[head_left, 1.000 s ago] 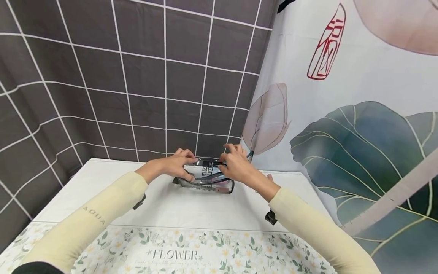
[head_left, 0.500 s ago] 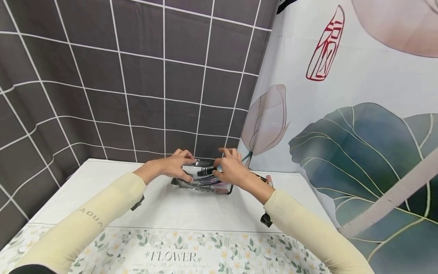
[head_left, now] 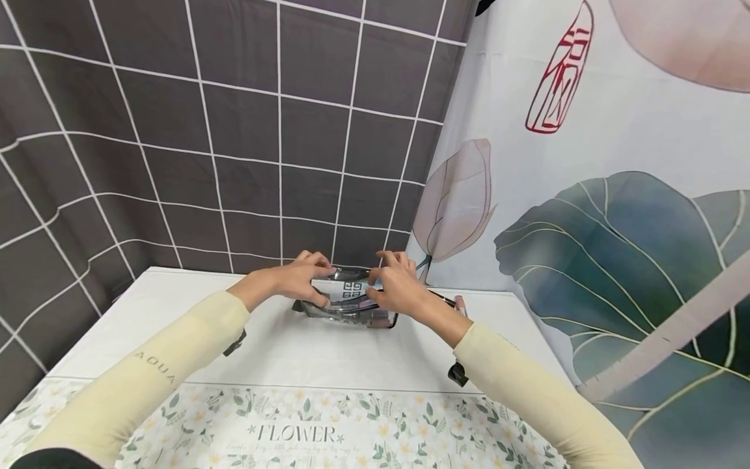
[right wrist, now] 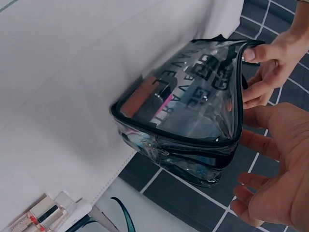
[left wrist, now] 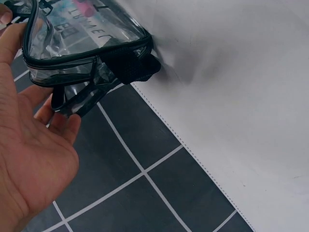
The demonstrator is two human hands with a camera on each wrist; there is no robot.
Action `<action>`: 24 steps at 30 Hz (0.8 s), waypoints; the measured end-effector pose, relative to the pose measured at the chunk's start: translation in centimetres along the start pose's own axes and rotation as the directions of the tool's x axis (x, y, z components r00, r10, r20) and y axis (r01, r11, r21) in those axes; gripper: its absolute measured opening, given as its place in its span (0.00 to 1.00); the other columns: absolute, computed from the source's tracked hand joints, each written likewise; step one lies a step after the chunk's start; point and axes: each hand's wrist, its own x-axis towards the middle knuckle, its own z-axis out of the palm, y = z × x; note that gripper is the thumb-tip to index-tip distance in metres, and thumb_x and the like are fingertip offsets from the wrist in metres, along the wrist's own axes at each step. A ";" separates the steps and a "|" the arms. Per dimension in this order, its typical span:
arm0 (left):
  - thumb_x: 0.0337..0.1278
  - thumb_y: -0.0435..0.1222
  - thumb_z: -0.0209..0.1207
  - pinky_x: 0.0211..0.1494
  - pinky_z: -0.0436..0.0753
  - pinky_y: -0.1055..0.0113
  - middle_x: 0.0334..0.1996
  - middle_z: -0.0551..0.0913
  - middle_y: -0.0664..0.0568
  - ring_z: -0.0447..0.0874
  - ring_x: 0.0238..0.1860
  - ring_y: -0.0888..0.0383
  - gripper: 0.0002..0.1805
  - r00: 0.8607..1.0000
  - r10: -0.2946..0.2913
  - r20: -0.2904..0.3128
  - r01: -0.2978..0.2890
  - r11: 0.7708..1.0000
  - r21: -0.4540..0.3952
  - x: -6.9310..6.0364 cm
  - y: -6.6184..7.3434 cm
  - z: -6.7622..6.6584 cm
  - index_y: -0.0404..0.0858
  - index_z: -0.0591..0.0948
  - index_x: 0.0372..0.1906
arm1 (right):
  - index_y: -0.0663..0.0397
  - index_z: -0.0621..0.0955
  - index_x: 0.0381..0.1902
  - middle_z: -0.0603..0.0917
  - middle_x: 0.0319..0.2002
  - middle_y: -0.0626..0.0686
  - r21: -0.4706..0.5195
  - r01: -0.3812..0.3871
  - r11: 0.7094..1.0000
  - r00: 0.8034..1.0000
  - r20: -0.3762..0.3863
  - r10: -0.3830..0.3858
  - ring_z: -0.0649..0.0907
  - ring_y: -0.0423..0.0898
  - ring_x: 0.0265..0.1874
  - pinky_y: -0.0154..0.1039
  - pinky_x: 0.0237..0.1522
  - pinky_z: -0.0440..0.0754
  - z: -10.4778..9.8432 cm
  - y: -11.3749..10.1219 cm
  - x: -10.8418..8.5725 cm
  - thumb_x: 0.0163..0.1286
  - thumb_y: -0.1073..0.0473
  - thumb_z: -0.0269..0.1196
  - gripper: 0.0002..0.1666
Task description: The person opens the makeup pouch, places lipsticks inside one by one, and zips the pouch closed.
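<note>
A clear toiletry bag (head_left: 351,312) with black trim and TRAVEL print sits near the table's back. My left hand (head_left: 295,280) grips its mouth at the left end, thumb on the near rim and fingers at the far rim. In the right wrist view the left thumb laps over the black rim. My right hand (head_left: 398,283) is at the other end, thumb and forefinger apart at the rim, the other fingers loosely bent; their tips are partly hidden by the bag. Inside show a brownish-pink piece (right wrist: 140,96) and a pink-striped item (right wrist: 166,106).
Small cosmetic tubes or bottles (right wrist: 41,212) lie on the table beyond my right wrist. The white table cover (head_left: 281,358) meets a floral mat (head_left: 305,417) at the front. A dark checked cloth (head_left: 234,130) hangs behind, a lotus-printed curtain (head_left: 615,260) at the right.
A dark item at the bag's mouth by my right hand half a second ago no longer shows there. The printed pattern shows again between the hands. My left hand keeps its grip.
</note>
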 end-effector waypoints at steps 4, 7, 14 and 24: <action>0.62 0.52 0.74 0.80 0.74 0.38 0.78 0.69 0.42 0.62 0.74 0.43 0.52 1.000 -0.002 -0.001 0.002 1.000 0.007 -0.1 0.1 -0.1 0.32 0.71 0.85 | 0.51 0.93 0.51 0.69 0.85 0.69 0.001 0.005 1.000 1.000 -0.013 -0.005 0.66 0.70 0.79 0.73 0.77 0.66 -0.1 0.1 -0.1 0.81 0.53 0.69 0.11; 0.62 0.51 0.74 0.80 0.75 0.38 0.78 0.69 0.42 0.62 0.74 0.44 0.51 1.000 -0.004 -0.002 0.004 1.000 0.013 -0.1 0.2 -0.1 0.32 0.71 0.85 | 0.51 0.93 0.52 0.69 0.85 0.69 0.005 0.008 1.000 1.000 -0.021 -0.008 0.67 0.70 0.79 0.73 0.76 0.66 -0.2 0.1 -0.2 0.82 0.53 0.68 0.12; 0.62 0.51 0.74 0.80 0.75 0.38 0.78 0.69 0.41 0.63 0.73 0.44 0.51 1.000 0.002 -0.006 -0.002 1.000 0.026 -0.3 0.2 0.1 0.31 0.71 0.85 | 0.52 0.93 0.49 0.70 0.84 0.70 0.030 0.021 0.999 0.999 -0.043 -0.020 0.66 0.71 0.79 0.74 0.77 0.65 -0.5 0.4 -0.3 0.82 0.55 0.68 0.10; 0.63 0.51 0.74 0.79 0.75 0.37 0.78 0.69 0.41 0.63 0.73 0.43 0.51 1.000 0.009 -0.010 -0.008 1.000 0.016 -0.3 0.1 0.0 0.32 0.71 0.85 | 0.52 0.94 0.50 0.72 0.82 0.71 0.005 0.026 1.000 0.996 -0.091 -0.026 0.67 0.72 0.78 0.71 0.71 0.68 -1.2 1.3 -0.9 0.82 0.56 0.67 0.11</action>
